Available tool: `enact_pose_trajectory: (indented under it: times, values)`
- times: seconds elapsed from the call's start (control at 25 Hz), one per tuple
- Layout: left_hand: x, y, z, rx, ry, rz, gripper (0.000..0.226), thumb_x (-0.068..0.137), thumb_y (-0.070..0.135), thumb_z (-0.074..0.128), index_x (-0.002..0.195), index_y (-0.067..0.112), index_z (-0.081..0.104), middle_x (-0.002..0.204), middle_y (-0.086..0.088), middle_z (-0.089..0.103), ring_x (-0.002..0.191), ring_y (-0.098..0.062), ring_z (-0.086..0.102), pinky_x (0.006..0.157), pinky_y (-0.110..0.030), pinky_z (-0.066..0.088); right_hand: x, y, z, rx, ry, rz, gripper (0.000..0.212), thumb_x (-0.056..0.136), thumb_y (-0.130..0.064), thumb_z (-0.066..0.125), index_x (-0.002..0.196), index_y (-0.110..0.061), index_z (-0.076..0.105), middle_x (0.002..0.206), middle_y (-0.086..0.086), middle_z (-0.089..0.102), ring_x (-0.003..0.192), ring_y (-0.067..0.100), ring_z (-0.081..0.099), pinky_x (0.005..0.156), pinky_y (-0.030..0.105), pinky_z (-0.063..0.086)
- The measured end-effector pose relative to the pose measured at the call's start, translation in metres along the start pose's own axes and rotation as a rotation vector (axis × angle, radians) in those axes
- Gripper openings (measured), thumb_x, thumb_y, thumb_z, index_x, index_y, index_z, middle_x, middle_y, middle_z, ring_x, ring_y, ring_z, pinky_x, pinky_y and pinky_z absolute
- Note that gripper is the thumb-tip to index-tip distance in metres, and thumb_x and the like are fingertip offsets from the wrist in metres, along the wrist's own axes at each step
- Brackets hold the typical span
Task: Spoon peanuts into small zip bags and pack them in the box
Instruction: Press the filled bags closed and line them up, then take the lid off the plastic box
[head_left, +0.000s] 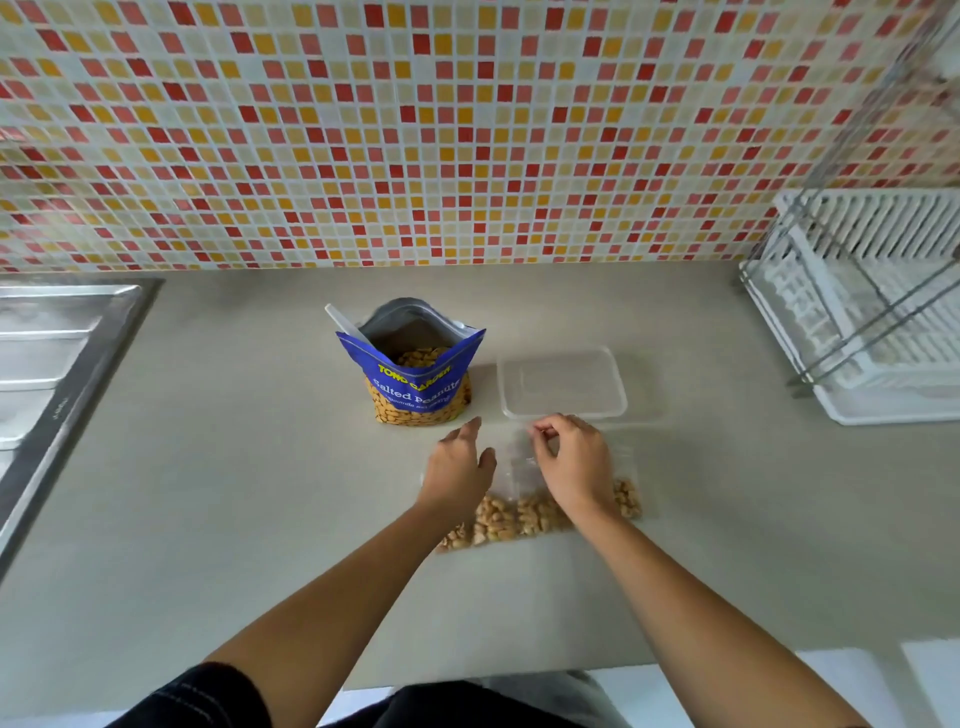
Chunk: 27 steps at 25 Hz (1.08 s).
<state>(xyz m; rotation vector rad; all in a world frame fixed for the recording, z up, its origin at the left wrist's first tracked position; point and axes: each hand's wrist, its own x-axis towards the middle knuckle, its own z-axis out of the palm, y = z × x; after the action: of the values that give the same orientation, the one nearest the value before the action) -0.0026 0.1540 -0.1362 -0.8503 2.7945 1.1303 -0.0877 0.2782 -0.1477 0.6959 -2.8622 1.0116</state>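
A blue bag of salted peanuts (415, 374) stands open on the counter, with a white spoon handle (343, 319) sticking out of its left side. To its right sits a clear plastic box (563, 382). In front of the box lie clear zip bags with peanuts (511, 514), side by side. My right hand (574, 462) hovers over the top of the bags, its thumb and fingers pinching at a bag's upper edge. My left hand (460, 465) is beside it with fingers straight, over the bags' left end, holding nothing.
A steel sink drainboard (57, 364) runs along the left. A white dish rack (872, 312) with wire frame stands at the right. The tiled wall (415, 130) closes the back. The counter's front edge (519, 673) is near my body.
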Motion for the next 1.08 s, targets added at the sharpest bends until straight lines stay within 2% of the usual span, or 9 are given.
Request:
enact_pose_trajectory:
  times: [0.08, 0.2, 0.32, 0.44, 0.56, 0.76, 0.84, 0.92, 1.08]
  values:
    - [0.006, 0.014, 0.010, -0.020, -0.009, -0.067, 0.053, 0.094, 0.024, 0.046, 0.142, 0.006, 0.031, 0.135, -0.018, 0.051, 0.123, -0.032, 0.050, 0.101, -0.037, 0.041, 0.010, 0.017, -0.015, -0.009, 0.027, -0.007, 0.015, 0.085, -0.025, 0.062, 0.091, -0.012, 0.067, 0.089, 0.007, 0.067, 0.082, 0.026, 0.062, 0.068, 0.032, 0.049]
    - [0.016, 0.029, 0.020, -0.118, 0.001, -0.192, 0.053, 0.095, 0.026, 0.044, 0.142, 0.004, 0.030, 0.137, -0.020, 0.048, 0.127, -0.032, 0.046, 0.104, -0.039, 0.041, 0.034, 0.039, -0.033, -0.025, 0.066, 0.035, 0.027, 0.085, -0.024, 0.063, 0.107, -0.008, 0.062, 0.105, 0.015, 0.060, 0.097, 0.034, 0.057, 0.084, 0.040, 0.048]
    - [0.034, 0.042, 0.023, -0.137, 0.064, -0.246, 0.043, 0.096, 0.025, 0.042, 0.128, -0.002, 0.042, 0.122, -0.024, 0.056, 0.115, -0.037, 0.052, 0.093, -0.040, 0.044, 0.056, 0.055, -0.047, -0.010, 0.015, 0.134, 0.042, 0.087, -0.024, 0.060, 0.121, 0.000, 0.052, 0.118, 0.021, 0.053, 0.110, 0.037, 0.051, 0.094, 0.040, 0.042]
    - [0.049, 0.054, 0.027, -0.142, 0.105, -0.253, 0.031, 0.096, 0.023, 0.040, 0.111, -0.003, 0.049, 0.103, -0.025, 0.060, 0.101, -0.040, 0.056, 0.080, -0.038, 0.043, 0.070, 0.071, -0.051, -0.017, -0.135, 0.208, 0.053, 0.090, -0.029, 0.056, 0.130, 0.003, 0.041, 0.129, 0.024, 0.047, 0.121, 0.037, 0.045, 0.100, 0.039, 0.037]
    - [0.059, 0.062, 0.031, -0.156, 0.126, -0.288, 0.022, 0.095, 0.019, 0.041, 0.098, -0.001, 0.048, 0.096, -0.026, 0.059, 0.095, -0.040, 0.055, 0.073, -0.035, 0.039, 0.081, 0.084, -0.048, 0.018, -0.308, 0.279, 0.059, 0.092, -0.033, 0.053, 0.135, 0.003, 0.036, 0.134, 0.024, 0.049, 0.123, 0.035, 0.047, 0.100, 0.035, 0.038]
    - [0.057, 0.066, 0.039, -0.154, 0.207, -0.293, 0.008, 0.090, 0.008, 0.044, 0.084, 0.003, 0.043, 0.084, -0.027, 0.055, 0.081, -0.037, 0.053, 0.068, -0.036, 0.040, 0.074, 0.088, -0.045, 0.095, -0.308, 0.237, 0.045, 0.091, -0.027, 0.055, 0.129, -0.004, 0.048, 0.123, 0.019, 0.061, 0.114, 0.031, 0.058, 0.091, 0.032, 0.044]
    - [0.054, 0.065, 0.041, -0.165, 0.220, -0.293, 0.012, 0.091, 0.009, 0.044, 0.091, -0.002, 0.049, 0.088, -0.025, 0.056, 0.080, -0.034, 0.052, 0.069, -0.035, 0.042, 0.072, 0.089, -0.046, 0.103, -0.319, 0.234, 0.045, 0.092, -0.027, 0.054, 0.130, -0.005, 0.048, 0.124, 0.018, 0.061, 0.114, 0.031, 0.058, 0.091, 0.032, 0.045]
    - [0.053, 0.065, 0.042, -0.164, 0.237, -0.292, 0.021, 0.091, 0.013, 0.044, 0.103, -0.003, 0.053, 0.096, -0.025, 0.061, 0.087, -0.037, 0.056, 0.076, -0.038, 0.047, 0.071, 0.089, -0.047, 0.109, -0.314, 0.223, 0.044, 0.092, -0.028, 0.054, 0.128, -0.005, 0.049, 0.123, 0.018, 0.062, 0.112, 0.031, 0.059, 0.090, 0.033, 0.045]
    - [0.049, 0.079, 0.036, -0.150, 0.296, -0.277, 0.038, 0.094, 0.018, 0.044, 0.126, 0.000, 0.050, 0.112, -0.021, 0.063, 0.100, -0.035, 0.059, 0.088, -0.039, 0.050, 0.074, 0.087, -0.059, 0.103, -0.228, 0.239, 0.052, 0.092, -0.032, 0.052, 0.134, -0.004, 0.044, 0.129, 0.020, 0.057, 0.119, 0.032, 0.054, 0.097, 0.034, 0.042]
